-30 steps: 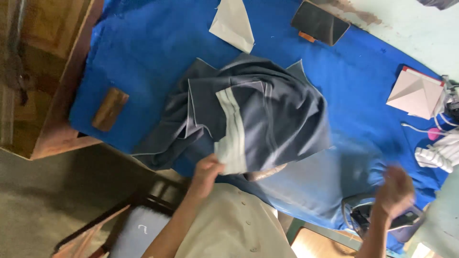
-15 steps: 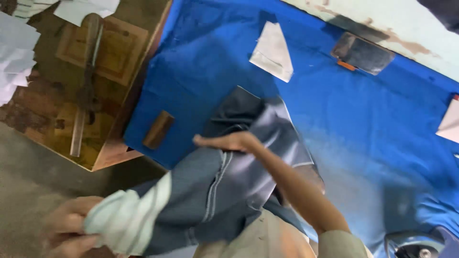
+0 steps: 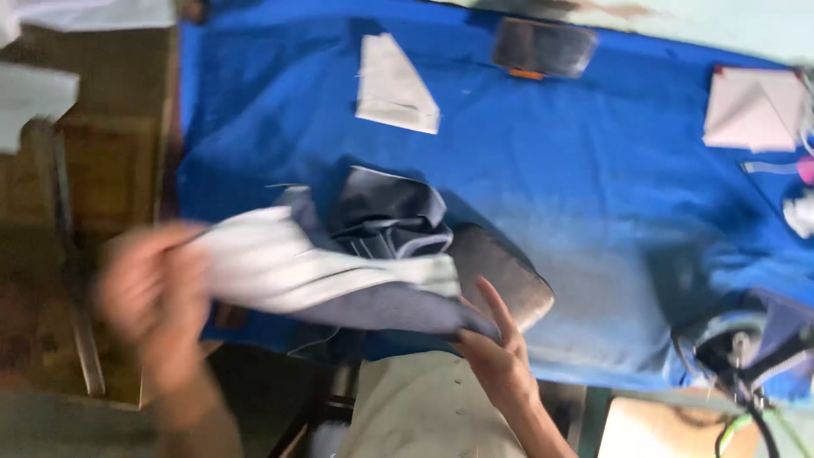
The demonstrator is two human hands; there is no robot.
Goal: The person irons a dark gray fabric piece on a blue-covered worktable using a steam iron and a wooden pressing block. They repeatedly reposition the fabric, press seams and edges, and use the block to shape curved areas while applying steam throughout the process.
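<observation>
Left hand (image 3: 153, 293), blurred, grips the garment's (image 3: 373, 246) pale end at nine o'clock, stretching it; right hand (image 3: 496, 356), fingers spread, steadies its hem on the worktop (image 3: 593, 170).

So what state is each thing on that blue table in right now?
Grey garment: bunched up, its pale lining pulled out to the left.
Left hand: blurred, gripping the pale lining.
Right hand: fingers spread, on the garment's edge.
White folded piece: lying flat.
Blue table cover: spread out.
Iron: parked at the table's corner.
</observation>
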